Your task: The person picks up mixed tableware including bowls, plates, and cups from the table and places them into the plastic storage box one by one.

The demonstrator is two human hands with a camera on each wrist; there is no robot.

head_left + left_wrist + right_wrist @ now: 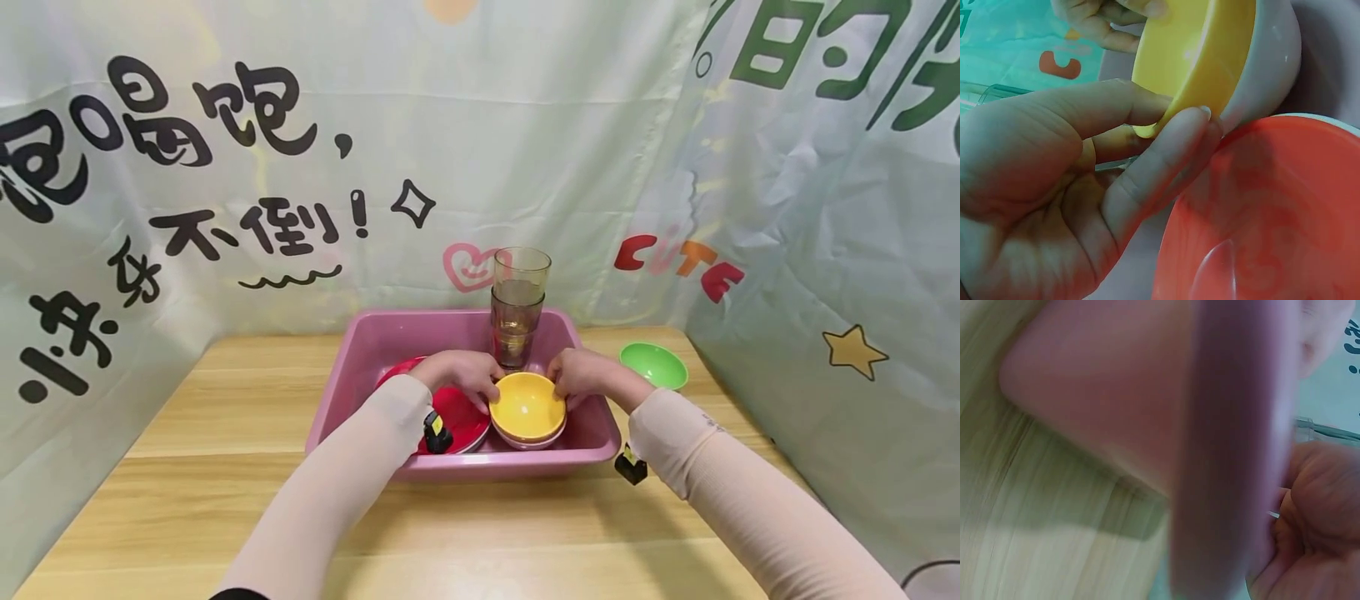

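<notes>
Both hands hold a yellow bowl (527, 406) by its rim, inside a pink basin (465, 467). My left hand (467, 373) pinches the left edge; in the left wrist view its thumb and fingers close over the yellow rim. On the opposite edge, my right hand (579, 372) grips the rim with curled fingers. Beneath the yellow bowl sits a pale pinkish bowl (1279, 56). Left of the bowls lies a red plate (459, 417), with a white edge showing below it. In the right wrist view the basin's wall hides much of the right hand (1319, 519).
Stacked clear brownish cups (517, 308) stand in the basin's back right part, behind the hands. A green bowl (655, 365) rests on the wooden table (217, 500) to the right of the basin. Printed cloth (375, 125) hangs behind and at both sides.
</notes>
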